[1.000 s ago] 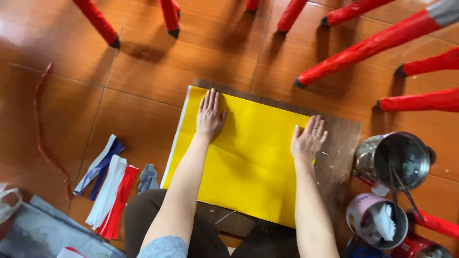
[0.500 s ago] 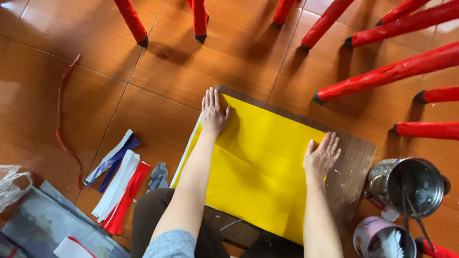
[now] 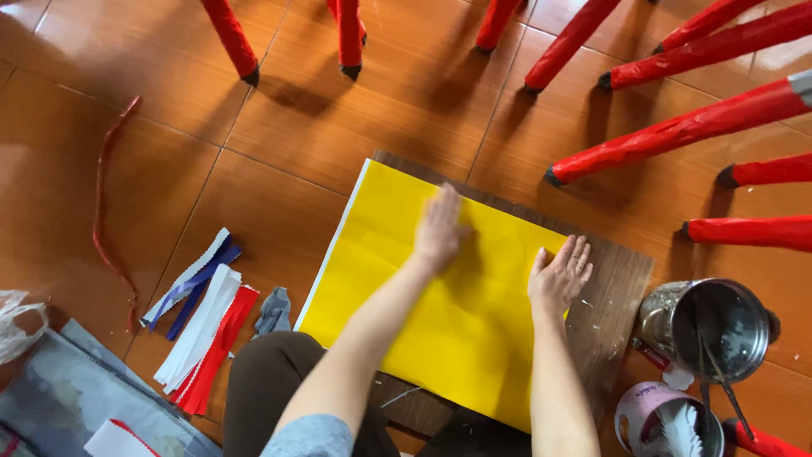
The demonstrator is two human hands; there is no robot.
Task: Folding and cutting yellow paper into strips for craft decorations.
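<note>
Smoothing pass under way on the yellow paper sheet [image 3: 397,288]: it lies flat on the brown wooden board [image 3: 613,279], which sits on the tiled floor [image 3: 338,127] just past the person's knees. My read: sheet is laid and mostly flat, faint creases near the middle remain; no cut, no glue visible on it, so anything beyond flattening looks undone.

Left hand [image 3: 440,230]: palm down on the sheet's upper middle, fingers together and nearly straight, slightly motion-blurred. Grips nothing, only presses.

Right hand [image 3: 560,275]: palm down at the sheet's 3 o'clock edge, fingers [image 3: 582,254] spread, tips reaching onto bare board. Also holds nothing.

Outward from the sheet:
- 9 o'clock: stack of white, blue and red paper strips [image 3: 203,326], a grey scrap just beside it.
- 4 o'clock: metal tin [image 3: 715,330] with thin tools in it, touching or just beside the board corner; a smaller round tub [image 3: 664,419] below it.
- 12 to 3 o'clock: red-wrapped sticks [image 3: 677,131] fanned out, well apart from the board.
- Far 9 o'clock: long red strip [image 3: 101,195] on the floor.
</note>
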